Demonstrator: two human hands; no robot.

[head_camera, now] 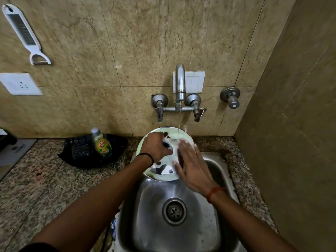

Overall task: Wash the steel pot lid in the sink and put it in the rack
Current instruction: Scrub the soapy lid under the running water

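Observation:
The round steel pot lid (160, 171) is held tilted over the back of the steel sink (154, 197), under a thin stream of water from the tap (180, 82). Soap foam covers much of its face. My left hand (154, 148) is closed around the dark knob at the lid's middle. My right hand (190, 164) lies flat with fingers spread on the lid's right side, and it looks blurred. No rack is in view.
A dish soap bottle (101, 142) stands in a black tray (81, 153) on the granite counter left of the sink. A white grater-peeler (23, 31) hangs on the tiled wall. A side wall (291, 142) closes in at the right.

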